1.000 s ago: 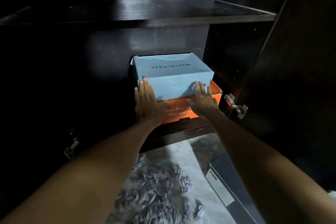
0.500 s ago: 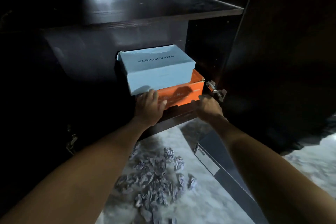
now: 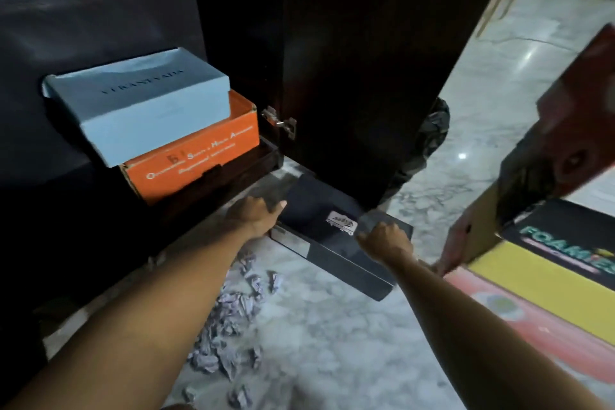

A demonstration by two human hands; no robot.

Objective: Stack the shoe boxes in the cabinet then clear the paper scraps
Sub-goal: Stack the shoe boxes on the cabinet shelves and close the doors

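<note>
Now that both hands have left the two boxes stacked in the cabinet (image 3: pixel 349 43), they have dropped to the dark shoe box (image 3: pixel 336 240) on the floor (image 3: pixel 332 343) below the open door. A moment ago the palms were pressed to the front of the light blue box (image 3: pixel 146 103); that box now sits unattended on top of the orange box (image 3: pixel 196 156) on the bottom shelf, up and to the left of the fingers, pushed well in.

The left hand (image 3: pixel 256 215) grips the dark box's far left corner, fingers curled over the edge with the thumb out along the lid. The right hand (image 3: pixel 382 238) grips the opposite end, fingers curled round the rim just right of the white label. Whether the box has left the floor I cannot tell.

So two boxes look stowed and the third is being taken up, probably for the top of the stack. Crumpled paper scraps (image 3: pixel 229 319) lie scattered on the floor, below and nearer the person than the fingers, untouched. To the right of the right hand stand a brown carton (image 3: pixel 545 156) and a colourful printed box (image 3: pixel 545 280).
</note>
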